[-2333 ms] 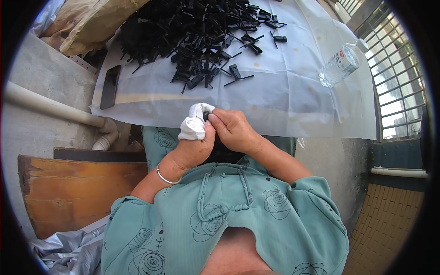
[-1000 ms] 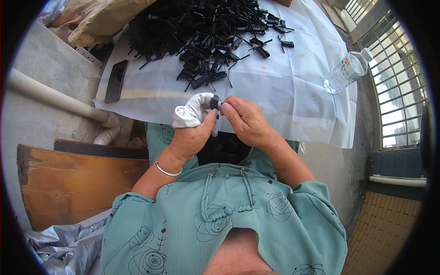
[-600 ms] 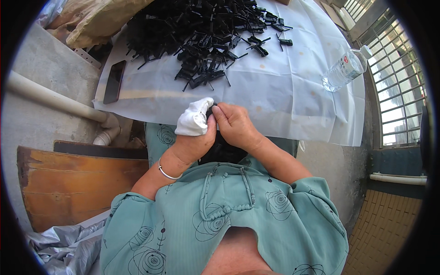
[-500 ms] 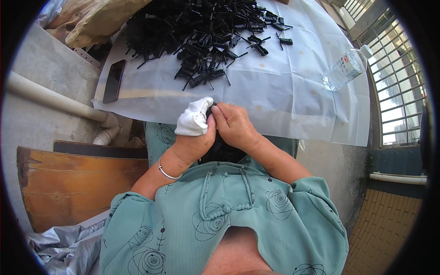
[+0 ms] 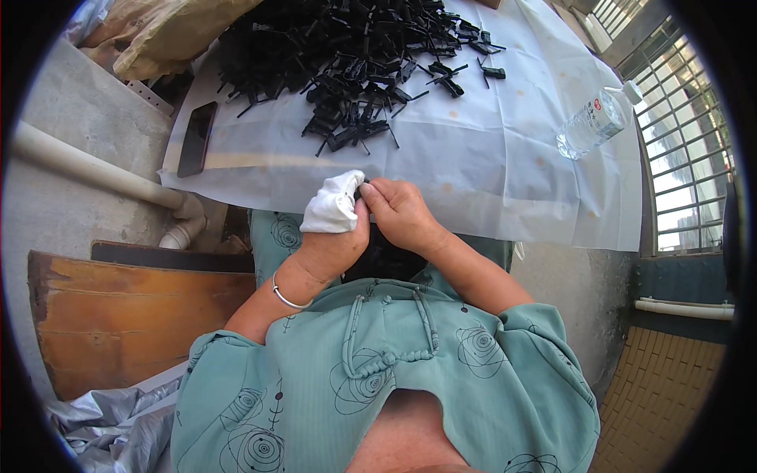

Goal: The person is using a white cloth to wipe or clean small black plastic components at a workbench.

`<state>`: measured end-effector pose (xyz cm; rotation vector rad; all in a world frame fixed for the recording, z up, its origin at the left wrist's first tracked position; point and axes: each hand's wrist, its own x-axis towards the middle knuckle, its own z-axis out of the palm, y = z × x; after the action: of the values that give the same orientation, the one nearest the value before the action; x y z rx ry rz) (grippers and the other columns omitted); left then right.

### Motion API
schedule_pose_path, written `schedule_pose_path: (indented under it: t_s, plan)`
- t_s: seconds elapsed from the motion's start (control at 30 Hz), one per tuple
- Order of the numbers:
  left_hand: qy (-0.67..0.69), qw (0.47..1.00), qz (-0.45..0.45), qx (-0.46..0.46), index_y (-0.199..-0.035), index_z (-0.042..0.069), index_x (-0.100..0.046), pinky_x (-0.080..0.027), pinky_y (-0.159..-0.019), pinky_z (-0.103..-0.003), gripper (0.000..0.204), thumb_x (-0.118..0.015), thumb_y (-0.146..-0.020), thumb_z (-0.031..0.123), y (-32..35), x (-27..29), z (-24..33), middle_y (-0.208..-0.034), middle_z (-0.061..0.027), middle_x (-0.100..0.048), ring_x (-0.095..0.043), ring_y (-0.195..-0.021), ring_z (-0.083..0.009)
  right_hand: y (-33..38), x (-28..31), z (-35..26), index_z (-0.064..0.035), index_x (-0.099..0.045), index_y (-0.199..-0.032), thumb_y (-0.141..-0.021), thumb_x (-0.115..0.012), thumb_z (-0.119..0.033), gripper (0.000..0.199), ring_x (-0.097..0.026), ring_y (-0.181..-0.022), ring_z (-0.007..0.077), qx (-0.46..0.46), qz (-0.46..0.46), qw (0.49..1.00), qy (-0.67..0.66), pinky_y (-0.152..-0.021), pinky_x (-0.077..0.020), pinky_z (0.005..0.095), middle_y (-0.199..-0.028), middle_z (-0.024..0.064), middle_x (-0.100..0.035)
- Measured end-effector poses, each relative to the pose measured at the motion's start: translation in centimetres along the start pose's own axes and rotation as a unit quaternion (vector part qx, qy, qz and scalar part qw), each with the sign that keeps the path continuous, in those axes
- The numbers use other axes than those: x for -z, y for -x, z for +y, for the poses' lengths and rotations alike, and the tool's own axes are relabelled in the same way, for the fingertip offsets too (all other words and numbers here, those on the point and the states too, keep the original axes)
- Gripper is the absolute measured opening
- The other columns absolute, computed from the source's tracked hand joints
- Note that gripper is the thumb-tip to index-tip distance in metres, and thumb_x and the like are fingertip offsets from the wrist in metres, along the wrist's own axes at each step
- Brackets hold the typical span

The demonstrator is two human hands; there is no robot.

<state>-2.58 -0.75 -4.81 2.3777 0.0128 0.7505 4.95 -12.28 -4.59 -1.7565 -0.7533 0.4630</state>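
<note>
My left hand (image 5: pixel 337 240) has white cloth (image 5: pixel 331 206), like part of a glove, covering its fingers. Pressed close beside it is my right hand (image 5: pixel 404 213), bare, with thumb and fingers pinched together. Between the two hands a bit of a small black plastic piece (image 5: pixel 363 189) shows; the rest is hidden by the fingers and cloth. Both hands are held just off the near edge of the table, above my lap. Beyond them lies a large pile of black plastic pieces (image 5: pixel 347 63) with thin protruding strips. Something dark, hard to make out, sits in my lap below the hands.
A white plastic sheet (image 5: pixel 505 173) covers the table. A black phone (image 5: pixel 197 140) lies at its left edge, a clear water bottle (image 5: pixel 590 126) at its right. To the left are a pipe (image 5: pixel 95 167) and a wooden board (image 5: pixel 142 315); a barred window (image 5: pixel 686 142) is at right.
My right hand has shifted very slightly at the black piece. Otherwise the hands keep their place, and the view of the table has moved a touch.
</note>
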Motion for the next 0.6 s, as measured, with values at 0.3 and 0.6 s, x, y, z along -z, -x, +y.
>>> schedule_pose_path:
  t_s: [0.3,0.6]
  plan:
    - [0.479,0.828,-0.075,0.280,-0.117,0.007,-0.041,-0.037,-0.054,-0.018,0.029,-0.050,-0.090,0.008,-1.0,1.6,-0.2,-0.085,-0.0009,-0.053,-0.042,-0.061,-0.0042,0.1,3.3,1.0,-0.0013,-0.062,-0.089,-0.083,-0.060,-0.014,0.015,-0.047,-0.057,0.0138,0.087,-0.071,0.991,0.068,-0.055,-0.0409,0.0263,-0.066,0.0072,-0.055]
    - [0.455,0.827,-0.201,0.264,-0.115,0.001,-0.040,-0.036,-0.054,-0.018,0.030,-0.042,-0.086,0.007,-1.6,2.6,1.2,-0.083,-0.0004,-0.049,-0.040,-0.062,-0.0036,-0.4,3.3,-1.0,-0.0006,-0.060,-0.079,-0.079,-0.064,-0.009,0.010,-0.046,-0.054,0.0119,0.048,-0.039,0.998,-0.008,-0.051,-0.0393,0.0257,-0.064,0.0059,-0.054]
